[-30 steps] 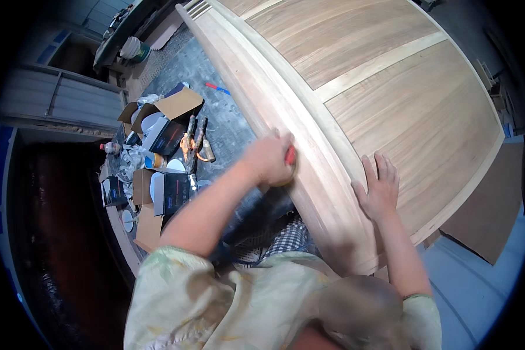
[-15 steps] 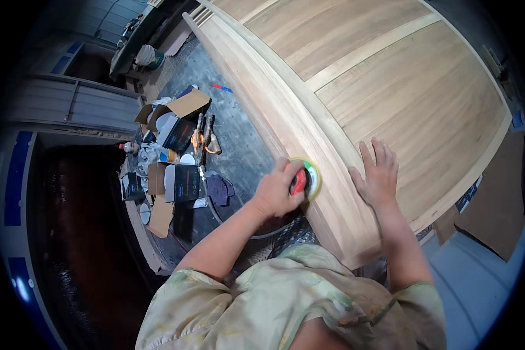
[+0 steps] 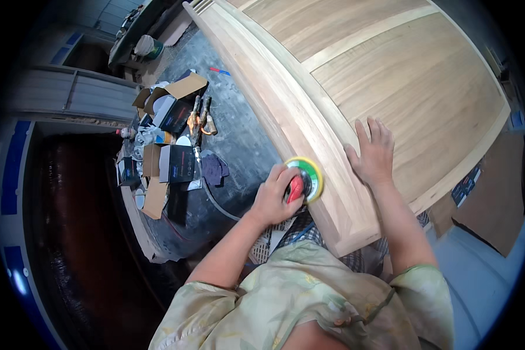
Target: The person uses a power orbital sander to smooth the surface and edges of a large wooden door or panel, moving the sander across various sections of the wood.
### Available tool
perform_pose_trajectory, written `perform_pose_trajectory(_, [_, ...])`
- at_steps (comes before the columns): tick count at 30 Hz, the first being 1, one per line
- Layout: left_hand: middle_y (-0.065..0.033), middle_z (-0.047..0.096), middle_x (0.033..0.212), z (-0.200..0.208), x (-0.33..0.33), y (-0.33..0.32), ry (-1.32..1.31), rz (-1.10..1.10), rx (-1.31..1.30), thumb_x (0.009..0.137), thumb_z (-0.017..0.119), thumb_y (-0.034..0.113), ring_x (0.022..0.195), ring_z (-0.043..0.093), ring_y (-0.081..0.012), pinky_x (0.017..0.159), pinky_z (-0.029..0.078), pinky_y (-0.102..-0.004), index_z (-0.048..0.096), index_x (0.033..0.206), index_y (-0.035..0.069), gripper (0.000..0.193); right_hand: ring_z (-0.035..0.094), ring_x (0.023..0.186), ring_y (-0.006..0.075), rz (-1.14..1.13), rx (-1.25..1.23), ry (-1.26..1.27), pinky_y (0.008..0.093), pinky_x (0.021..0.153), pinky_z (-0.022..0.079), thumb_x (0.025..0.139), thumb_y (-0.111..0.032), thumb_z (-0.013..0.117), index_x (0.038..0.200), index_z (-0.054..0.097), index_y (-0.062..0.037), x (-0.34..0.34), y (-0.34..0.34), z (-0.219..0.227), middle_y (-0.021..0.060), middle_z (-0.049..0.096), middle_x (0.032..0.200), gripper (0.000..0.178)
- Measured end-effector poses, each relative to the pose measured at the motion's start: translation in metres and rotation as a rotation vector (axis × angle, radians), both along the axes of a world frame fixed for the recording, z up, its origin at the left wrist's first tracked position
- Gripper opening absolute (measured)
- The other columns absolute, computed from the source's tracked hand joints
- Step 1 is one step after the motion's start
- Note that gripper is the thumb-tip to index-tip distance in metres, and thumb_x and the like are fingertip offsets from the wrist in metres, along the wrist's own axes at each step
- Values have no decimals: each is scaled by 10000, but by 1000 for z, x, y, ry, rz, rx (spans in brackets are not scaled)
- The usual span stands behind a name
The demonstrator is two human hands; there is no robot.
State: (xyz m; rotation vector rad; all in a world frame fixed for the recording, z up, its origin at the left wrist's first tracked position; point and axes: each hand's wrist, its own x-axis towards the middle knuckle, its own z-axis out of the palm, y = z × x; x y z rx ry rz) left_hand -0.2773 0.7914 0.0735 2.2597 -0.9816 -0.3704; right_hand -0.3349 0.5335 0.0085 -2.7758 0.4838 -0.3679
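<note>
A large pale wooden door (image 3: 402,76) with panels lies flat in front of me. My left hand (image 3: 272,198) grips a round sander (image 3: 305,179) with a yellow-green disc and red body, pressed against the door's moulded left edge near its close corner. A hose (image 3: 213,195) runs from the sander toward the left. My right hand (image 3: 372,153) rests flat on top of the door frame, fingers spread, just right of the sander.
To the left, a dark grey dusty surface (image 3: 239,134) holds open cardboard boxes (image 3: 172,96), black boxes (image 3: 178,163), several hand tools (image 3: 199,116) and a dark cloth (image 3: 214,168). A brown board (image 3: 496,198) stands on the right.
My left hand has slid the sander along the door's edge toward the close corner. The sander disc has come into view. My right hand stays flat on the door.
</note>
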Motion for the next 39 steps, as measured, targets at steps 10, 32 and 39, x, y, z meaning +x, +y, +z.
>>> perform_pose_trajectory(10, [-282,569,993,55,68,-71,12,-158,709,764,597,279,874,625,-428,814,519,-456,548,1031,32,367,332,1330,334,-21,13,18,473,1105,237,858,-441,589,1320,538,-130,0,-2,2,140,427,1394,560])
perform_pose_trajectory(32, [-208,516,1129,40,-61,-44,13,-328,481,689,665,219,956,615,-399,830,516,-462,499,1171,121,519,355,1297,311,-10,-31,-64,468,1087,245,858,-415,597,1309,542,-123,-1,-1,-6,128,434,1365,540])
perform_pose_trajectory(39, [-231,516,1135,46,-46,-49,-25,13,591,700,661,215,936,607,-429,825,518,-482,491,1213,104,552,305,1345,286,-8,-71,53,451,1113,201,894,-471,522,1363,498,-150,3,-3,-9,111,397,1421,568])
